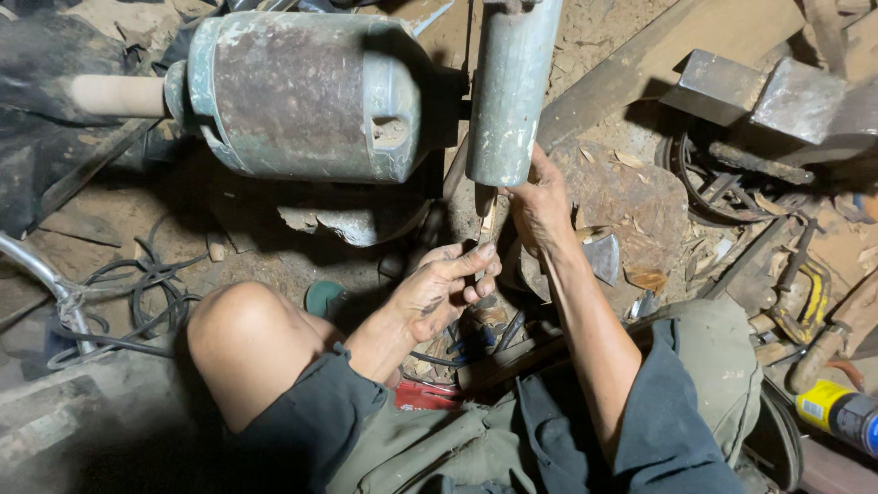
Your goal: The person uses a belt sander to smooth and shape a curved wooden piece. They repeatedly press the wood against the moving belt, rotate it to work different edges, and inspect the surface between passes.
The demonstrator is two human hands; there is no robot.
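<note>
left hand (445, 285) fingers curled narrow, pinching lower end of thin wooden strip (487, 222), right hand (540, 203) fingers closed on strip's upper end, just under grinder wheel guard (510, 87), green motor housing (302, 91) at left

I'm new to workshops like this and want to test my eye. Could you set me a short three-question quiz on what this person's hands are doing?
1. True or false: both hands hold the thin blade-like piece under the grinder's wheel guard.
2. Which hand is nearer the wheel guard? A) left hand B) right hand
3. Fill in: the big round greenish body beside the guard is the grinder's ____ housing.

Key: 1 true; 2 B; 3 motor. The left hand's fingers pinch the piece's lower end, while the right hand grips it just below the guard.
</note>
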